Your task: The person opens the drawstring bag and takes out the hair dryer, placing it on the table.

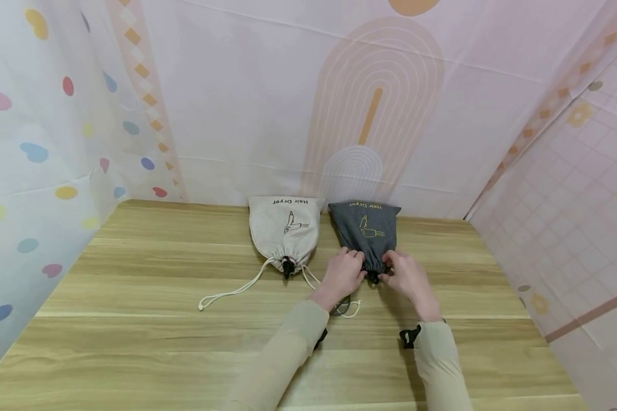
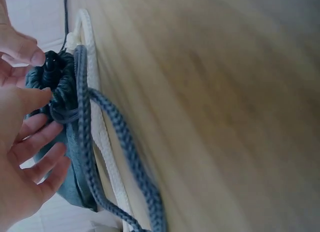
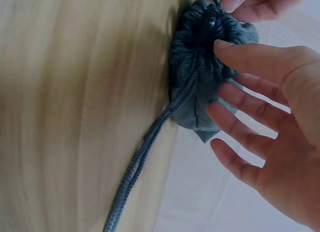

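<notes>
Dark bag (image 1: 365, 228) is the one being worked: right of the pale bag (image 1: 286, 228), lying on the desk (image 1: 185, 354), far edge by the cloth wall (image 1: 226, 103)

Both bags point their mouths at the person, print upside down from that side. Makes sense: the gathered necks sit within reach, no need to lean over the fabric

Left hand (image 1: 341, 274) and right hand (image 1: 407, 278) flank the dark bag's neck, one per side. Each pinches the rim, thumb on the edge, first finger mostly hidden behind cloth; the remaining fingers fan out loosely. Gripping from opposite sides looks like the way to control the gathered neck evenly; one side alone would probably just drag the bag

Black thing (image 3: 212, 25) shows in the mouth between the two thumbs. Too little visible to say what it is; the print reads "Hair Dryer". Pale bag has a similar black tip (image 1: 288, 266) poking out, nobody touching it

Dark cord (image 2: 125, 127) hangs loose beside the neck, held by neither hand as far as I can see, so the gather is likely free to give. Pale cord (image 1: 228, 293) trails left; its other side runs under the left wrist and lies next to the dark one, so a snag there is possible
</notes>
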`<state>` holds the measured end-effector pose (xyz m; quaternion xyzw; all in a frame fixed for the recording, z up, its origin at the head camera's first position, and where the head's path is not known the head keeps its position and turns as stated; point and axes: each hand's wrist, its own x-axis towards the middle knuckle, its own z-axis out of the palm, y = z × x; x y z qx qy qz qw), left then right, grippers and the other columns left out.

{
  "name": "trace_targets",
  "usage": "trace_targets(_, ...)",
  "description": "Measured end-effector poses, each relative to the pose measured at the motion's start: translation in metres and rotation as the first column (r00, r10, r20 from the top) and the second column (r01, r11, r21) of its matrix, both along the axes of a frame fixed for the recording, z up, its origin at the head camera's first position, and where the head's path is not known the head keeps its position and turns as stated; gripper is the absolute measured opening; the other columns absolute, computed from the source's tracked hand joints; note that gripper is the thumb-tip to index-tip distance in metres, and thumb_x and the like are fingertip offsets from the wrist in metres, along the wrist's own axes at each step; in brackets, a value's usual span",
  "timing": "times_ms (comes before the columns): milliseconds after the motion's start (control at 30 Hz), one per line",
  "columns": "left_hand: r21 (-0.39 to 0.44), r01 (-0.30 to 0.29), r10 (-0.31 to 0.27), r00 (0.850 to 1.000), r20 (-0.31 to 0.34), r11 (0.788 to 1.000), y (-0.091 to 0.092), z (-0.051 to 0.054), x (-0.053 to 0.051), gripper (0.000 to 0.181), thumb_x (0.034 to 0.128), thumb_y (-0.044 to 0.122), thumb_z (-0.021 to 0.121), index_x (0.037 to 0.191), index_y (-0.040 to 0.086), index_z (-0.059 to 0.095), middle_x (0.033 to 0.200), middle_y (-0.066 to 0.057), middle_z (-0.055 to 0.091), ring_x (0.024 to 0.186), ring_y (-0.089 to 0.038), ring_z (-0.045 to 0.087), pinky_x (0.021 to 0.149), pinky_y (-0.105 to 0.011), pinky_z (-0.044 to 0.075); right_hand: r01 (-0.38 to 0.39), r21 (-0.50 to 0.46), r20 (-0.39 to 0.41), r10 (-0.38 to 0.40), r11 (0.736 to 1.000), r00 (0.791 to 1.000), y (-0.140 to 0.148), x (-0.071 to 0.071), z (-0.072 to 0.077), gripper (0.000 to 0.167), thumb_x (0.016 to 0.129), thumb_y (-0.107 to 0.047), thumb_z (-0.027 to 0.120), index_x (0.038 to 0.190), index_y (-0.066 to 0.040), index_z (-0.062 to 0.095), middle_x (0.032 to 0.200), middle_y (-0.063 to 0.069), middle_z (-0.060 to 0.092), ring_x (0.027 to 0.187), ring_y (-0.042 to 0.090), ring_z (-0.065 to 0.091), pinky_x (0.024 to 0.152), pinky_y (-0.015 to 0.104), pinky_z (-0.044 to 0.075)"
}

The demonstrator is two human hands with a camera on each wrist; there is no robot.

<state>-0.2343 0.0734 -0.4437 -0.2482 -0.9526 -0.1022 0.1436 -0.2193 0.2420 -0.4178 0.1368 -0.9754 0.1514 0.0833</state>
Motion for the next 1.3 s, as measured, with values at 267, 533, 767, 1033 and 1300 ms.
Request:
trace_targets(267,-0.061,-0.029,0.027,0.999,-0.022,0.998,0.008,-0.001,-0.001,0.027,0.0843,0.035,0.069,0.096,0.011,0.064,0.092,-0.002,0.069,0.092,-0.019,0.060,0.079,-0.029,0.052,-0.014,0.002,-0.042,0.014,1.000,0.999,-0.003,-0.003,-0.004,0.029,0.070,-0.013,0.082,0.089,-0.004,0.062,0.083,0.009,0.062,0.076,0.025,0.059,0.064,0.039,0.049)
trace_targets(533,-0.030,-0.037,0.036,0.999,-0.037,0.999,0.010,-0.002,-0.003,0.021,0.0838,0.029,0.070,0.090,0.012,0.061,0.086,-0.001,0.070,0.086,-0.018,0.060,0.069,-0.028,0.051,-0.052,-0.013,-0.092,0.051,0.999,0.994,-0.005,-0.003,-0.007,0.023,0.070,-0.007,0.080,0.084,-0.004,0.063,0.081,0.009,0.065,0.075,0.024,0.061,0.063,0.039,0.050)
trace_targets(767,-0.014,-0.027,0.027,1.000,-0.007,1.000,0.010,-0.003,-0.005,0.018,0.0834,0.024,0.065,0.094,0.009,0.063,0.088,-0.004,0.069,0.090,-0.021,0.060,0.074,-0.032,0.052,-0.058,-0.008,-0.106,0.057,0.998,0.993,-0.004,-0.003,-0.006,0.020,0.070,-0.002,0.078,0.083,-0.004,0.063,0.080,0.010,0.065,0.075,0.026,0.061,0.063,0.041,0.050)
trace_targets(1033,-0.084,-0.063,0.068,0.996,0.057,0.994,0.016,0.002,-0.004,0.023,0.0863,0.028,0.065,0.101,0.010,0.063,0.095,-0.002,0.069,0.096,-0.020,0.058,0.080,-0.035,0.049,-0.073,-0.013,-0.124,0.071,0.997,0.990,-0.005,-0.003,-0.008,0.019,0.069,0.000,0.075,0.083,-0.004,0.063,0.078,0.010,0.065,0.072,0.024,0.060,0.062,0.038,0.049)
trace_targets(1300,-0.095,-0.099,0.106,0.992,0.065,0.991,0.019,-0.002,-0.003,0.025,0.0874,0.032,0.063,0.102,0.012,0.062,0.097,-0.001,0.068,0.096,-0.020,0.057,0.081,-0.037,0.043,-0.051,-0.024,-0.101,0.048,0.998,0.994,-0.004,-0.004,-0.009,0.019,0.071,-0.003,0.073,0.086,-0.003,0.061,0.079,0.010,0.063,0.068,0.021,0.057,0.059,0.036,0.047)
